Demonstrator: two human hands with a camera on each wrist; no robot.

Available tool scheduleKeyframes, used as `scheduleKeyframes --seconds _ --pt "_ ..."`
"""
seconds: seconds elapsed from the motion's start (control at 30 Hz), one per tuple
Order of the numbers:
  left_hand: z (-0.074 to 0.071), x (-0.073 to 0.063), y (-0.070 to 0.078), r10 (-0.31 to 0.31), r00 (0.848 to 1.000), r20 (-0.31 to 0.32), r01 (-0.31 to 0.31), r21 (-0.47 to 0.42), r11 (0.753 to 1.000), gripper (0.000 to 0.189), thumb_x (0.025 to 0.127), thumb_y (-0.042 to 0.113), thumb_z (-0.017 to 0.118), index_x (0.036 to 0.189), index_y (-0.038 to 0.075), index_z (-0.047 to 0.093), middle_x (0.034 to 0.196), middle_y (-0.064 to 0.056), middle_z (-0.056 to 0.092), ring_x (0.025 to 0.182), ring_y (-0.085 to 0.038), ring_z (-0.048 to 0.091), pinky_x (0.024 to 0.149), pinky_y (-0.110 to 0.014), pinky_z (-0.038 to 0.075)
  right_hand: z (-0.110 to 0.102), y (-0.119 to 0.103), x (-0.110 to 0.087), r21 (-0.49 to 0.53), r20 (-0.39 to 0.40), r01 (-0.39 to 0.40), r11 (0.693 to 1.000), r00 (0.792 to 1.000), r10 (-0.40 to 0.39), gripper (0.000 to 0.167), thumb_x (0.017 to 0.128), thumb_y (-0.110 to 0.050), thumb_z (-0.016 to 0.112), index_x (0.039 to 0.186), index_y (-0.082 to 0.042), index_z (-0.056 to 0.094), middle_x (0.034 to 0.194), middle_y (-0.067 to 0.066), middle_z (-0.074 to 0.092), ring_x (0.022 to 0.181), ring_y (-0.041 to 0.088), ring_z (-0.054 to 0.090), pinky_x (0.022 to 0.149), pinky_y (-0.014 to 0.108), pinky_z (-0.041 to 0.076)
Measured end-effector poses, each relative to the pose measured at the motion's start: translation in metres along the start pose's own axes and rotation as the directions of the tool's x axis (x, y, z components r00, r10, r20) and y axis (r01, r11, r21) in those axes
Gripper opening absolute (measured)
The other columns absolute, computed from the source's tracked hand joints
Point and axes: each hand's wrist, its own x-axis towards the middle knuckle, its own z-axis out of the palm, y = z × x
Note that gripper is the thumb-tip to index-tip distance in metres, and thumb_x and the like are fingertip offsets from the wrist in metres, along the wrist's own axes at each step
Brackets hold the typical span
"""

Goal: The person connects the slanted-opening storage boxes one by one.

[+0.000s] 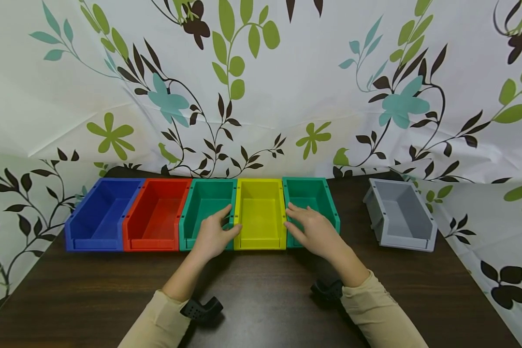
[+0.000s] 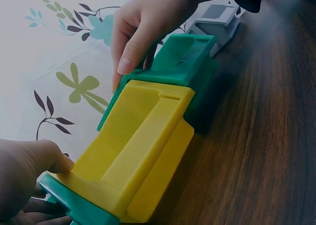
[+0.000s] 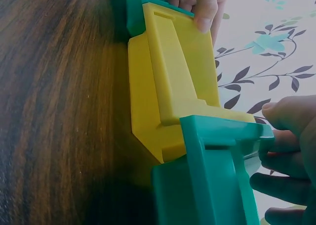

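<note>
My left hand [image 1: 210,234] is at the seam between a green bin [image 1: 213,187] and the yellow bin [image 1: 261,212] to its right. Its thumb reaches the yellow rim, while the other fingers dip into the green bin. Opposite it, my right hand [image 1: 317,229] reaches over the second green bin [image 1: 302,186], right of the yellow one. The right thumb tip lies close by the yellow bin's corner in the right wrist view, its fingers loosely spread over the green bin. All three plastic bins stand side by side, open tops up, their insides showing no contents.
A red bin [image 1: 156,215] and a blue bin [image 1: 102,217] continue the row leftward on the dark wooden table [image 1: 261,299]. A grey bin [image 1: 404,212] stands apart at the right. Behind the table hangs a leaf-patterned cloth [image 1: 261,121]. Black wrist devices [image 1: 202,309] sit below both forearms.
</note>
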Motion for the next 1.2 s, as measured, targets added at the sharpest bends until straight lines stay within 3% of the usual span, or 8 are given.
scheduleKeyframes --seconds 0.43,0.7,0.87,1.07,1.2 --pt "-0.002 0.001 0.004 0.008 1.000 -0.001 -0.008 0.012 1.000 0.066 0.085 0.023 0.068 0.140 -0.001 0.042 0.141 -0.021 0.047 0.113 -0.037 0.060 0.087 -0.046 0.053 0.002 0.000 -0.001 -0.008 0.004 -0.015 1.000 1.000 0.015 0.041 0.093 -0.028 0.059 0.126 -0.003 0.060 0.133 0.011 0.056 0.116 0.026 0.060 0.100 0.052 0.043" --pt "-0.002 0.003 0.005 0.006 1.000 -0.002 -0.006 0.011 1.000 0.065 0.085 0.023 0.068 0.140 -0.001 0.042 0.141 -0.020 0.047 0.113 -0.036 0.060 0.087 -0.045 0.053 0.003 -0.005 0.000 -0.034 -0.043 -0.039 0.999 0.998 0.037 0.038 0.092 -0.024 0.060 0.123 -0.003 0.062 0.132 0.011 0.058 0.104 0.030 0.066 0.094 0.052 0.047" --pt "0.001 0.001 0.002 -0.008 1.000 0.012 0.008 0.009 1.000 0.065 0.086 0.022 0.068 0.141 -0.001 0.041 0.141 -0.020 0.047 0.114 -0.036 0.060 0.088 -0.045 0.053 0.005 -0.007 -0.004 -0.047 0.010 -0.075 0.996 0.997 0.075 0.040 0.093 -0.027 0.059 0.126 -0.005 0.061 0.134 0.010 0.056 0.108 0.032 0.064 0.096 0.052 0.047" --pt "0.004 -0.002 0.003 -0.058 0.997 -0.048 0.058 0.007 0.998 0.064 0.084 0.021 0.065 0.140 -0.001 0.043 0.138 -0.020 0.051 0.113 -0.032 0.060 0.085 -0.043 0.055 0.001 -0.003 -0.005 0.018 0.075 -0.073 0.997 0.995 0.071 0.044 0.093 -0.032 0.058 0.130 -0.008 0.058 0.138 0.008 0.053 0.119 0.028 0.057 0.102 0.049 0.043" --pt "0.005 -0.003 0.006 -0.094 0.992 -0.089 0.095 0.010 0.995 0.064 0.082 0.018 0.061 0.139 -0.003 0.043 0.134 -0.021 0.054 0.094 -0.025 0.062 0.071 -0.035 0.057 -0.007 0.003 -0.005 0.067 0.032 -0.076 0.995 0.997 0.074 0.045 0.093 -0.033 0.057 0.130 -0.007 0.058 0.137 0.008 0.054 0.123 0.029 0.055 0.102 0.048 0.043"
